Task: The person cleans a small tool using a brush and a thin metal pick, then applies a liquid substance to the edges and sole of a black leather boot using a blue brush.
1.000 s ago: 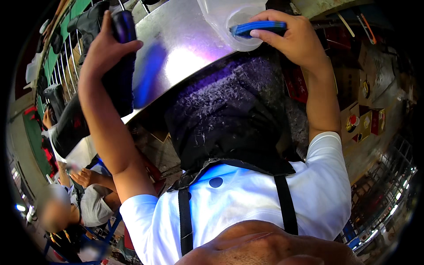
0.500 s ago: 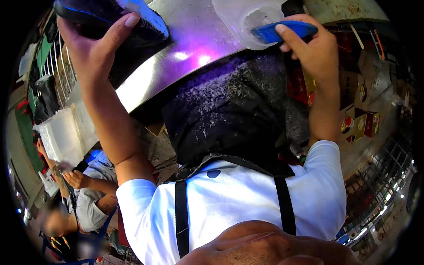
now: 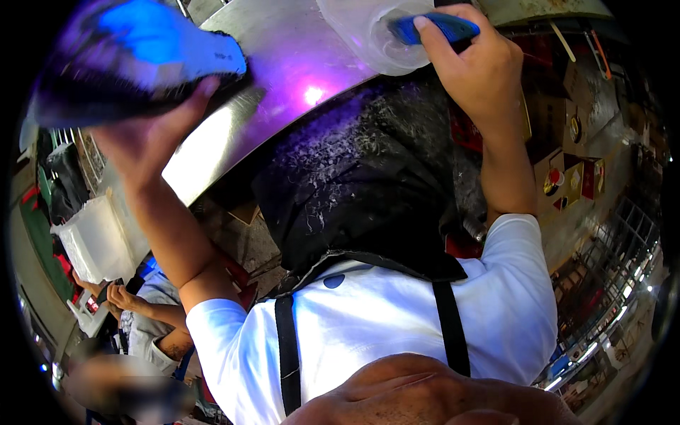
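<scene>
My left hand (image 3: 152,138) grips a black shoe upper (image 3: 78,92) at the upper left, thumb pressed to its side. The shoe's underside faces up and glows blue; its far end is blurred. At the top right, my right hand (image 3: 474,67) pinches a flat blue handle (image 3: 452,28) between thumb and fingers. That handle's front end dips into a translucent plastic container (image 3: 404,65), so its tip is hidden. The container stands at the edge of a shiny metal table (image 3: 276,78), on which a purple-white light spot reflects.
A black apron (image 3: 340,184) sprinkled with pale shavings covers my lap. To the left stand a translucent bin (image 3: 99,241) and a wire rack (image 3: 88,152), with a seated person (image 3: 152,315) below. Cardboard boxes (image 3: 567,177) lie to the right, near an orange-handled tool (image 3: 601,53).
My left hand has turned the shoe upper so more of its underside shows, and brought it lower. My right hand has moved left and up, pushing the blue handle further over the container.
</scene>
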Action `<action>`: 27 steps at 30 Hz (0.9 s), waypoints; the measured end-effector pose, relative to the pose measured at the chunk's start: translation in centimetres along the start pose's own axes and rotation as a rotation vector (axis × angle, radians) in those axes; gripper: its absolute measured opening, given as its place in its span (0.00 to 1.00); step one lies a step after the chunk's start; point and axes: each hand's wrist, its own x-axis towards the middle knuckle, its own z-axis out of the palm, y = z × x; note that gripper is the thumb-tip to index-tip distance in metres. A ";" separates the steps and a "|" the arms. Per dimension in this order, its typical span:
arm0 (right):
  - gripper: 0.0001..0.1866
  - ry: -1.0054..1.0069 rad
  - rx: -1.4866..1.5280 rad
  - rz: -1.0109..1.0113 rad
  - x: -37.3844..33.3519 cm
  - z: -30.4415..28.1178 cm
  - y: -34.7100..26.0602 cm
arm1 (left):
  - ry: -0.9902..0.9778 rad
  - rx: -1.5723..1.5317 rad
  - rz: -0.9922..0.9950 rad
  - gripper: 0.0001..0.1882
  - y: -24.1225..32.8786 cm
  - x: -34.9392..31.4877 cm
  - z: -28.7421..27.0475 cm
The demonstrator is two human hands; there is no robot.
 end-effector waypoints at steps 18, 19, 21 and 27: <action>0.09 -0.093 0.486 0.264 0.0 0.3 0.4 | -0.128 -0.050 -0.120 0.37 -1.6 -4.3 -0.1; 0.09 -0.124 0.426 0.140 0.3 0.3 1.0 | -0.089 -0.074 -0.140 0.37 -1.5 -4.2 0.0; 0.09 -0.184 0.303 -0.107 0.8 -0.2 2.5 | -0.067 -0.086 -0.149 0.39 -1.5 -3.8 0.0; 0.09 -0.209 0.376 0.177 -0.6 -1.1 1.4 | -0.231 0.163 0.044 0.49 0.4 0.9 -0.8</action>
